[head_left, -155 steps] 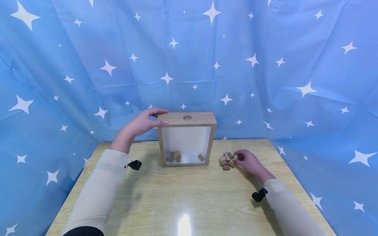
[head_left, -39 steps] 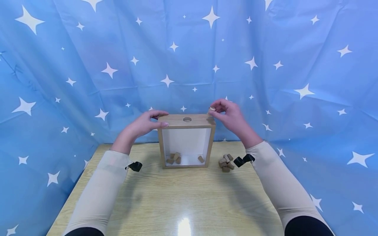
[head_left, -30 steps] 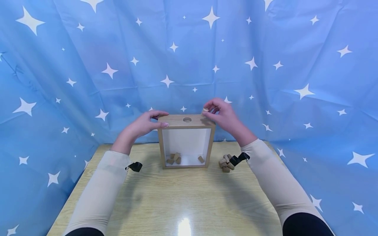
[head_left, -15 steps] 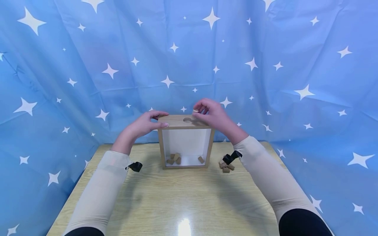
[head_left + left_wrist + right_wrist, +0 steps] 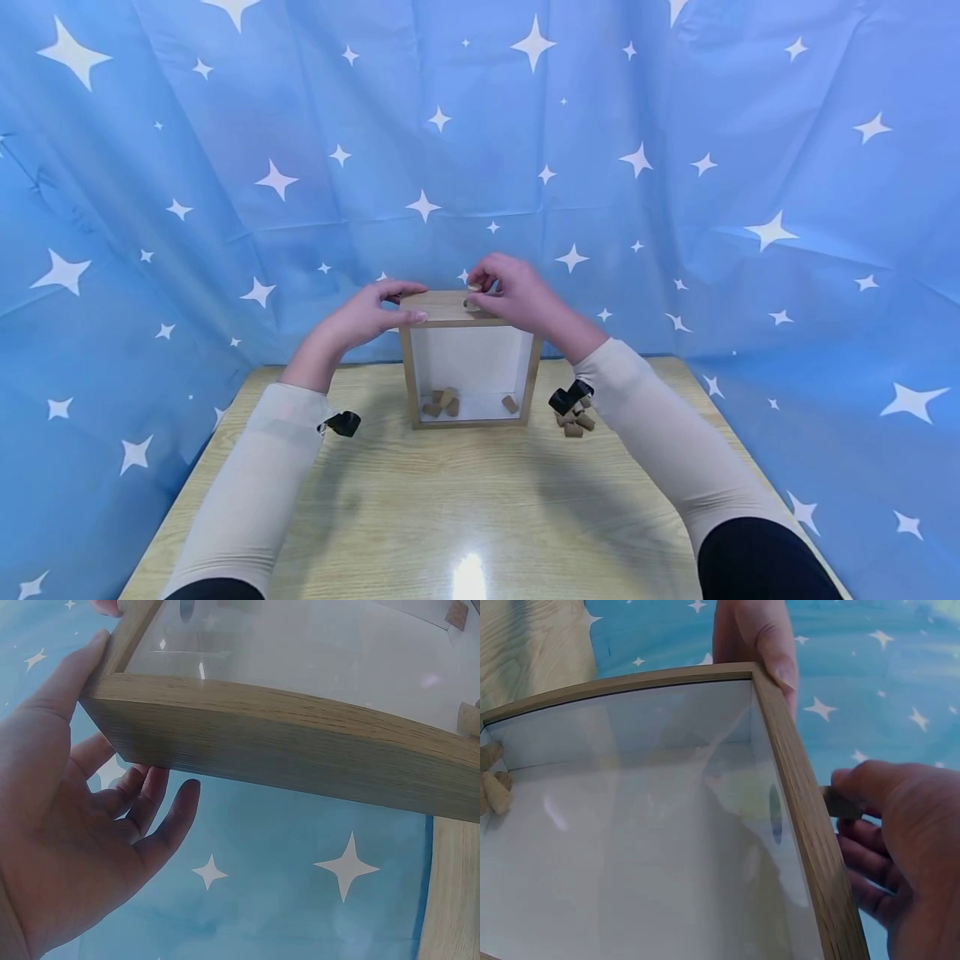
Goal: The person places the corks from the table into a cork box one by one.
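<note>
Fingers [image 5: 866, 864] of the right hand [image 5: 521, 297] are pinched round a cork-like piece [image 5: 840, 802] at the top of the wooden box [image 5: 442, 308], mid-frame in the head view; one box corner is gripped by the left hand [image 5: 365, 315]. The piece is presumably light, firm, best held by its sides.

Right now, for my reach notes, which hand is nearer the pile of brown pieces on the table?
Right. The right hand is at the box top, up and left of the pile; the left hand is farther left, holding the box's top corner.
</note>
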{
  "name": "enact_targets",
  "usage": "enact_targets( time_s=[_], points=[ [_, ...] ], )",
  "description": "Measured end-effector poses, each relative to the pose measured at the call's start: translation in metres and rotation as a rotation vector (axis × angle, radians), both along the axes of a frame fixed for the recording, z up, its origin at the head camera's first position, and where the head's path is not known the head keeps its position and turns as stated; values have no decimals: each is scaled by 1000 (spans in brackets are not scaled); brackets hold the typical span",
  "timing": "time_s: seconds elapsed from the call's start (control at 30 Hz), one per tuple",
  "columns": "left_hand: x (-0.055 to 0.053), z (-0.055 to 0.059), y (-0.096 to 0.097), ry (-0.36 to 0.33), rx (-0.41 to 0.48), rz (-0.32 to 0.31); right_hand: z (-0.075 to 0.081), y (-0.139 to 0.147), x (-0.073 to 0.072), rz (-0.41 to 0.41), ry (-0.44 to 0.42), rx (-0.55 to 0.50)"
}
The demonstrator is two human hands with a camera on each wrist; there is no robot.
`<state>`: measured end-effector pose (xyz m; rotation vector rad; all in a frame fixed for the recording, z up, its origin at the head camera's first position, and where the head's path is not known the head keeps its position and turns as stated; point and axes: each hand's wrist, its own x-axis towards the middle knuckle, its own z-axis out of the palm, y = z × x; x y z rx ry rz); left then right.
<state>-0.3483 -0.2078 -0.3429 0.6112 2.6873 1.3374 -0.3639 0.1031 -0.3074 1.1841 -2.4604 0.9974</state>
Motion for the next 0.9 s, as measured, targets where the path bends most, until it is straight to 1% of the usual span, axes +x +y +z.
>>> enact_targets(
  time_s=[0.17, 0.3, 0.4, 0.5, 0.67, 0.77, 0.9],
  points=[
    [1, -2, 1, 11, 3, -3, -3, 0, -1, -11, 14, 17],
    [1, -7, 1, 37, 3, 1, -4, 3, 0, -20, 13, -3],
    [2, -12, 0, 72, 5, 3, -5, 5, 2, -20, 10, -40],
    [2, -18, 1, 122, 23, 6, -7, 11, 5, -23, 22, -79],
    [1, -31, 5, 191, 71, 25, -14, 27, 9, -29, 51, -161],
    [0, -36, 7, 218, 101, 33, -21, 39, 12, -49, 65, -212],
    [0, -38, 7, 243, 132, 39, -29, 54, 19, -99, 76, -273]
  ],
)
